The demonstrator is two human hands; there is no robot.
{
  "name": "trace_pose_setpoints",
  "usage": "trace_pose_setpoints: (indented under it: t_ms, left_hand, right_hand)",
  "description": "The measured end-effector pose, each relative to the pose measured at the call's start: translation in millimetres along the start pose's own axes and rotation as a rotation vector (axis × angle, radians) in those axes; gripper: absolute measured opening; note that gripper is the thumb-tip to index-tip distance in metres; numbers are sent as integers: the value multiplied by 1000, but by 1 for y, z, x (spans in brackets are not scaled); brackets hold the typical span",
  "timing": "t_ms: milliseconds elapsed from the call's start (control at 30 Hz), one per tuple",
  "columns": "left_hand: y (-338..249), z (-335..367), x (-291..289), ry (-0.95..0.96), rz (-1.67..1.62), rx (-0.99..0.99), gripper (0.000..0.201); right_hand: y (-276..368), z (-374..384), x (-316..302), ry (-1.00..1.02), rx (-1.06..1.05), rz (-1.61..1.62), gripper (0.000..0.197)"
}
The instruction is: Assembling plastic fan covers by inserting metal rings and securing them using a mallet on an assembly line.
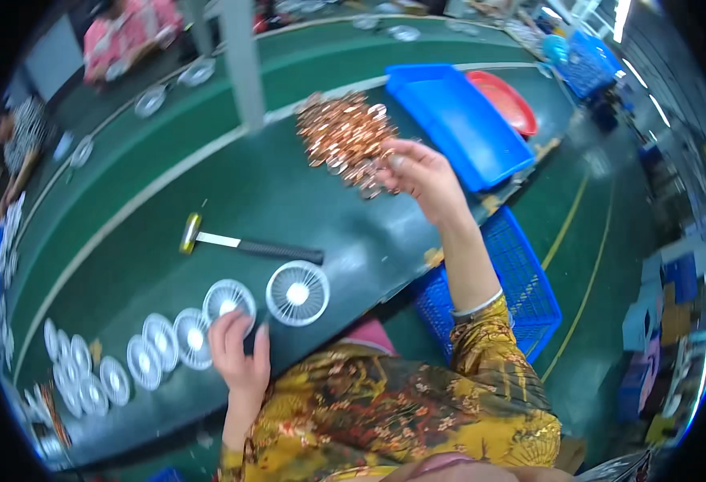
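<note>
As a worker in a yellow floral top [401, 402] leans over a curved green bench [152, 261], the right hand [391, 166] is at the near edge of a heap of shiny copper-coloured parts [341, 128], thumb and fingers drawn close together; whether a piece sits between them cannot be told. Lower on the bench, the left hand [247, 331] is half open, thumb apart from the bent fingers, its fingertips at the near rim of a white ribbed disc [226, 297]. A second disc [297, 294] lies just to its right, while a staggered line of similar discs [160, 339] trails off to the left. Between heap and discs rests a hammer [268, 250], its yellowish head to the left, its dark grip just beyond the second disc. Past the right hand stand a blue tray [469, 124] and a red tray [507, 103]; a blue mesh basket [525, 277] sits below the bench's edge, behind the forearm. Across the bench, a person in pink [128, 36] is partly visible.
</note>
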State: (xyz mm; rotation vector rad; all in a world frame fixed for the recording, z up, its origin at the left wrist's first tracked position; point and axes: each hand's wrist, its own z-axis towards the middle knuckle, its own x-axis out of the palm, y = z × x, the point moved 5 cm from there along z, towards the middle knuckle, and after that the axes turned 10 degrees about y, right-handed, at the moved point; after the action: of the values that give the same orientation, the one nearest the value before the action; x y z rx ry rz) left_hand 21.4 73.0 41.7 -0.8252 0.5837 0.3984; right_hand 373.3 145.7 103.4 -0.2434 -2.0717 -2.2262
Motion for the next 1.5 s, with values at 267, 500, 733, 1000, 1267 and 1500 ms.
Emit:
trace_pose_setpoints:
  t_ms: [267, 500, 733, 1000, 1267, 1500]
  left_hand:
    - [2, -21, 4, 280, 164, 17, 49]
    - [14, -25, 1, 344, 282, -8, 54]
    - [37, -47, -8, 405, 366, 99, 60]
    - [57, -47, -20, 413, 392, 142, 58]
    - [-16, -58, -32, 392, 447, -70, 50]
    - [-31, -18, -7, 309, 338, -26, 49]
  right_hand:
    - [40, 28, -290, -664, -184, -115, 16]
    - [55, 53, -409, -945, -85, -551, 10]
    - [50, 77, -465, -1057, 193, -790, 11]
    - [33, 109, -458, -1120, 343, -1338, 20]
    - [19, 94, -357, -538, -19, -592, 21]
    - [37, -7, -71, 188, 16, -586, 24]
